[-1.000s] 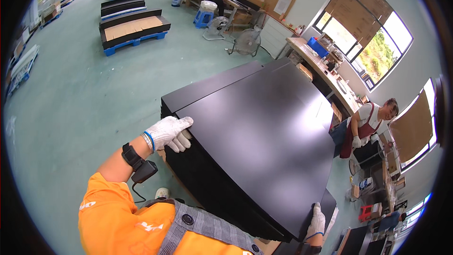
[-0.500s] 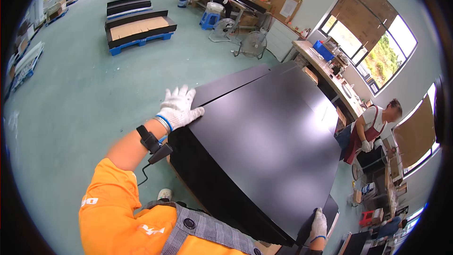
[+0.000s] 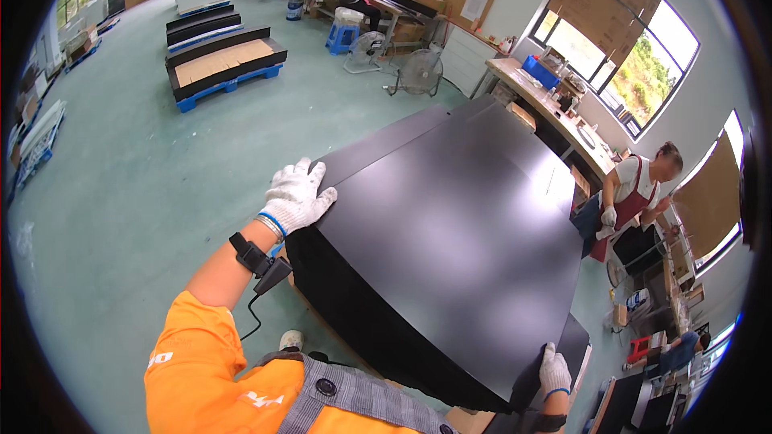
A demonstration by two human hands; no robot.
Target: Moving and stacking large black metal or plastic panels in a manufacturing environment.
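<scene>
A large, smooth black panel lies flat on top of a stack of dark panels in front of me. My left hand, in a white knit glove, rests at its left corner. The fingers are stretched out over a narrower black strip alongside, and the thumb lies apart on the large panel. At the near right corner my right hand, also gloved, is closed on the panel's edge, its fingers partly hidden. Beyond this hand, another dark panel sticks out from under the top one.
A person in a dark red apron stands beyond the right side of the stack. A long workbench runs along the windows. Two floor fans and a blue pallet with black pieces stand farther off.
The dark gap between the large panel and the narrow strip has closed to a thin seam. My left fingers have drawn closer together. The aproned person's one hand has risen.
</scene>
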